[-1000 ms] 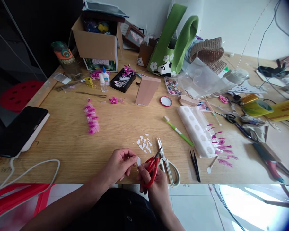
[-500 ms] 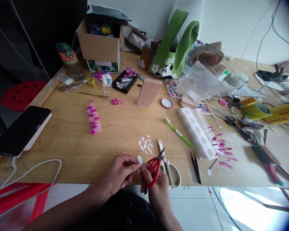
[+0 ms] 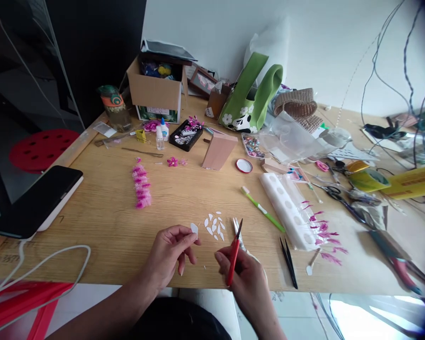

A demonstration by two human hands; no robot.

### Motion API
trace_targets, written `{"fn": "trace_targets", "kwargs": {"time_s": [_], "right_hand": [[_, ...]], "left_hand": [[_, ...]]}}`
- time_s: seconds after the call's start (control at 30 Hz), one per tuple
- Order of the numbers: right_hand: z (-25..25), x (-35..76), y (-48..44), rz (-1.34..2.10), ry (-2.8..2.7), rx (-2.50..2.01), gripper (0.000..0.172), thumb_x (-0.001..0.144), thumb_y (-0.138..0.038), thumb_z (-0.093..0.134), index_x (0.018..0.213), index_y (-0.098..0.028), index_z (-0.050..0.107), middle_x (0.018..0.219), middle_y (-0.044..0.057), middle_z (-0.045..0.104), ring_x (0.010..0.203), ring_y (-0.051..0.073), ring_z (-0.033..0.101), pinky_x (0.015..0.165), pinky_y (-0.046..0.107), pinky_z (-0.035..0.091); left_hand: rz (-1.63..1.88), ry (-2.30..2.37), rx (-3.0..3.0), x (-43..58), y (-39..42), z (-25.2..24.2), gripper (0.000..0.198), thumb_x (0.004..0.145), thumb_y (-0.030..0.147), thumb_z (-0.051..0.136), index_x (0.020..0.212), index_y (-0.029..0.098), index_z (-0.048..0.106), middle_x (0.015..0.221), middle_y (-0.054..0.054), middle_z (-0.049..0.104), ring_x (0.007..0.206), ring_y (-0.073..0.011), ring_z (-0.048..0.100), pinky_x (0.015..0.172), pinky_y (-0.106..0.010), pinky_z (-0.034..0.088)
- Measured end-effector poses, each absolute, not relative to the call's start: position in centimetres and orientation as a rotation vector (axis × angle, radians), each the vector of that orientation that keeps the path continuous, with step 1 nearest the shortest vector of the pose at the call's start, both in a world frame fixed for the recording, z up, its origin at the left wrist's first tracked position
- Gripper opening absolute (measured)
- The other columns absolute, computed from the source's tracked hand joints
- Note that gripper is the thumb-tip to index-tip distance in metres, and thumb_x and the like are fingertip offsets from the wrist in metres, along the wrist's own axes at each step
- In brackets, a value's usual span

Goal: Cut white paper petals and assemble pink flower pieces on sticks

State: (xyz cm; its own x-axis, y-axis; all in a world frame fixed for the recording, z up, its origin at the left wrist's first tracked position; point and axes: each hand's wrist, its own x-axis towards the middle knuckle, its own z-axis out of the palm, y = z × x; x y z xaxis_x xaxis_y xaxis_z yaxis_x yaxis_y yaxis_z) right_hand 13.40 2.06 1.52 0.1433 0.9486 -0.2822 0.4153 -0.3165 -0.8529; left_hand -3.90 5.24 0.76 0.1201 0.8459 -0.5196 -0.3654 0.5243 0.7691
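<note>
My left hand pinches a small white paper petal between thumb and forefinger, just above the wooden table near its front edge. My right hand grips red snips, blades pointing up and away. Between and beyond the hands lies a cluster of several cut white petals. A pair of white-handled scissors lies partly hidden behind my right hand.
Black tweezers, a green toothbrush, a white mould tray with pink stamens, a pink fuzzy strip, a wooden block, a black phone on a white pad, a cardboard box and a green bag.
My hands have drawn apart: the left carried the petal up and to the left, away from the snips. The right turned the snips upright. The camera tilted up.
</note>
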Motion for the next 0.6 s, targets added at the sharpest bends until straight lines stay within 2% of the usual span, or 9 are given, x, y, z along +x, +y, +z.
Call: {"fn": "trace_targets", "kwargs": {"time_s": [0.1,0.2,0.3,0.47,0.6], "right_hand": [[2.3,16.4,4.4,0.669,-1.786,-1.969,0.039,0.081,-0.057,0.059,0.063,-0.022,0.058,0.050,0.001,0.056,0.046,0.015,0.049,0.048,0.027,0.031],[3.1,17.8,7.9,0.336,-2.116,-2.154,0.031,0.088,-0.045,0.053,0.070,-0.022,0.059,0.062,0.004,0.065,0.055,0.019,0.058,0.052,0.028,0.028],[3.4,17.2,11.9,0.275,-2.328,-2.224,0.026,0.089,-0.042,0.055,0.076,-0.021,0.062,0.075,0.007,0.071,0.067,0.022,0.064,0.054,0.028,0.029],[2.2,14.5,17.1,0.254,-2.392,-2.208,0.026,0.085,-0.043,0.060,0.082,-0.018,0.067,0.082,0.010,0.073,0.075,0.022,0.068,0.056,0.027,0.035],[1.4,13.3,19.2,0.276,-2.391,-2.197,0.029,0.085,-0.045,0.061,0.092,-0.017,0.067,0.089,0.011,0.074,0.081,0.022,0.069,0.062,0.026,0.041]], "left_hand": [[0.967,1.118,0.533,-4.4,6.0,0.8,0.033,0.065,0.041,0.078,0.075,0.013,0.062,0.070,-0.006,0.069,0.042,-0.0104,0.058,0.027,-0.015,0.031],[0.999,1.109,0.543,-4.6,6.6,1.0,0.033,0.065,0.040,0.079,0.073,0.013,0.061,0.066,-0.005,0.068,0.040,-0.0099,0.057,0.028,-0.014,0.032],[1.026,1.088,0.549,-4.7,7.1,1.2,0.033,0.064,0.039,0.080,0.072,0.013,0.061,0.065,-0.004,0.068,0.038,-0.0081,0.055,0.029,-0.014,0.033],[1.020,1.095,0.582,-4.6,7.8,1.8,0.036,0.063,0.040,0.081,0.074,0.012,0.061,0.065,-0.003,0.069,0.032,-0.0048,0.047,0.028,-0.015,0.035],[0.986,1.063,0.656,-3.9,8.6,2.3,0.037,0.064,0.042,0.080,0.075,0.013,0.059,0.068,-0.003,0.070,0.037,-0.0067,0.052,0.028,-0.015,0.037]]}}
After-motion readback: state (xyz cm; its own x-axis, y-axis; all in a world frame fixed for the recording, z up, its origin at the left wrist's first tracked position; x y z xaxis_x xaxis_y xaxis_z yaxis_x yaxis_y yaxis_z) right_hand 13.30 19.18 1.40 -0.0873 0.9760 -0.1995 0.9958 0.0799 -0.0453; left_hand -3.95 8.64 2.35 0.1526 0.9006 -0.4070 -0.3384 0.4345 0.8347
